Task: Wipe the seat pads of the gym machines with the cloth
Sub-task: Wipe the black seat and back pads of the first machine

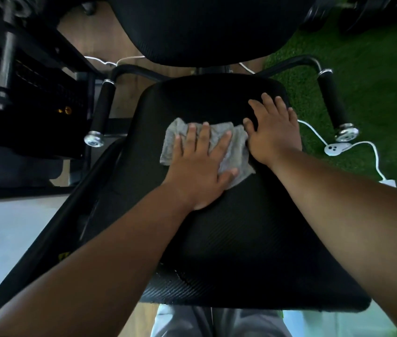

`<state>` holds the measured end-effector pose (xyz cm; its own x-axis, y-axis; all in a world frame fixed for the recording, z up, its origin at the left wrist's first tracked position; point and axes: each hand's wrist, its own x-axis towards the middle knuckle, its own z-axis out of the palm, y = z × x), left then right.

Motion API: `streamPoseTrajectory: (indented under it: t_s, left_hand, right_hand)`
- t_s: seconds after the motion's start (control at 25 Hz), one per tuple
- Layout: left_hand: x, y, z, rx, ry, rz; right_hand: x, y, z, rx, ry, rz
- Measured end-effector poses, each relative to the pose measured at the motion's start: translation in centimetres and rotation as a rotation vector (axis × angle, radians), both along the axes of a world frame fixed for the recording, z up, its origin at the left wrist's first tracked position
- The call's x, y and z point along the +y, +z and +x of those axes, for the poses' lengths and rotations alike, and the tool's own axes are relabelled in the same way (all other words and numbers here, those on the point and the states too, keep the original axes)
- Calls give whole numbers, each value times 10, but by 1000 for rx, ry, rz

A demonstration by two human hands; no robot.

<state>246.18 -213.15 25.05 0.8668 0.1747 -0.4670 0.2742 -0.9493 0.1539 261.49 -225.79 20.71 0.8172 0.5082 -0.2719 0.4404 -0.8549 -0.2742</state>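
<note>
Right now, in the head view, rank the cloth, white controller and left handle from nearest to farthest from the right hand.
From the right hand:
1. Cloth, touching it on its left.
2. White controller, on the green turf to its right.
3. Left handle, beyond the seat's far left edge.

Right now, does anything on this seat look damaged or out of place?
Yes. The seat pad looks scuffed, maybe torn, at its near left edge. A white controller and its cable lie loose on the green turf.
</note>
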Motion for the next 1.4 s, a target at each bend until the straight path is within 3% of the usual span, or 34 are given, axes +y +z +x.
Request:
streamPoseTrajectory:
  t_s: [0.12,0.28,0.44,0.68,0.88,1.2,1.4]
  left_hand:
    - [1,20,-82,-62,-35,14]
    - [32,37,-162,-29,87,87]
    - [31,26,-140,-12,232,123]
    - [61,3,-80,-19,293,134]
    - [96,-2,-67,-3,468,19]
    - [92,27,-197,-61,725,-219]
    - [100,20,-137,-7,777,-227]
  right_hand:
    - [-1,0,1,-1,-11,-1]
    - [-3,3,0,15,23,-4]
    - [-1,27,-25,71,68,-60]
    - [-36,59,-143,84,71,-191]
    - [-33,55,-143,23,25,-161]
    - [-34,54,-144,2,16,-107]
    - [-35,54,-143,3,27,-94]
